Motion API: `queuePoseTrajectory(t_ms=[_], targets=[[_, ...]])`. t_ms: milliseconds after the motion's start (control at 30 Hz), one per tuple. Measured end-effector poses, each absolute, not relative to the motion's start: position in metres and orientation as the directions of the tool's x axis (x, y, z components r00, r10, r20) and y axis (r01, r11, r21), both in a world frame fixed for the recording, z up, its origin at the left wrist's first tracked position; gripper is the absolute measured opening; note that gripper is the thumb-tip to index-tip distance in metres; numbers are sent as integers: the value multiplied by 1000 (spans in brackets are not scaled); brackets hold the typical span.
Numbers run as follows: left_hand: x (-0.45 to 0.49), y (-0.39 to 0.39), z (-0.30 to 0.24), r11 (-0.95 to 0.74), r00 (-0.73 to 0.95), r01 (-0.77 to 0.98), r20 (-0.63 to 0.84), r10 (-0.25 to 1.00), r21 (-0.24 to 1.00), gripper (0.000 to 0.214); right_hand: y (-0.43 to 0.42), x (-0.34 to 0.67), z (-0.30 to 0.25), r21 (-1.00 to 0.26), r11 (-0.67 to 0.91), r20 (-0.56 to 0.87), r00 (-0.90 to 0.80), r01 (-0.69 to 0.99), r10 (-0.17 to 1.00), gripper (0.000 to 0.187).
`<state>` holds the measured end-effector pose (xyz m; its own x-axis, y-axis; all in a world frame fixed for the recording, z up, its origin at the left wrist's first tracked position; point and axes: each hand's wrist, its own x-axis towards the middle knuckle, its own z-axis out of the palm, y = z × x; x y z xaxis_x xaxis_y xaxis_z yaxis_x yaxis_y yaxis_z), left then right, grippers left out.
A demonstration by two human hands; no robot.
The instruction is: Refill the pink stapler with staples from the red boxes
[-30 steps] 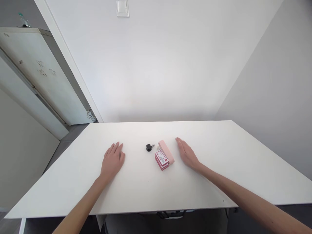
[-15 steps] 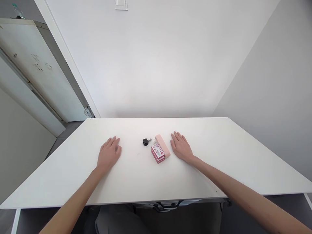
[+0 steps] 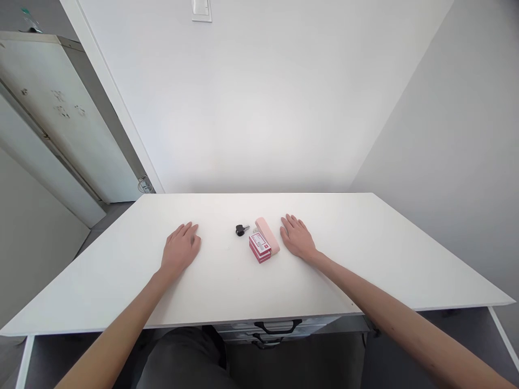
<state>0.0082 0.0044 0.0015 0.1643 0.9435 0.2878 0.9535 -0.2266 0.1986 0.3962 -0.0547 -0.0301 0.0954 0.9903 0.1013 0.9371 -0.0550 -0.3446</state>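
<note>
Palm down on the white desk (image 3: 227, 292), my left hand (image 3: 180, 248) lies flat with nothing in it. My right hand (image 3: 297, 236) also rests flat, fingers stretched forward, just right of a pale pink oblong case (image 3: 268, 235) without touching it. Against the left side of that case sit small stacked white-and-magenta boxes (image 3: 260, 247). A key with a black head (image 3: 242, 230) lies between my hands, left of the case. Something small and clear beside the case is partly hidden by the boxes; I cannot make out what it is.
A white wall with a light switch (image 3: 201, 9) rises behind the desk. Drawers with black handles (image 3: 278, 327) are below its front edge, near my leg (image 3: 182, 359). A worn white cabinet (image 3: 77, 119) stands beyond the wall's edge at left.
The view has shifted slightly, so the desk and everything on it appear a little higher, with more of the drawers and my leg showing. Both hands remain flat in place.
</note>
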Motion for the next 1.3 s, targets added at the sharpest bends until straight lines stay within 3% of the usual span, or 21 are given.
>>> queuePoseTrajectory(t_ms=[1300], targets=[[10, 6, 4, -221, 165, 958, 281, 945, 181, 58, -54, 398, -29, -330, -47, 113, 89, 943, 990, 61]])
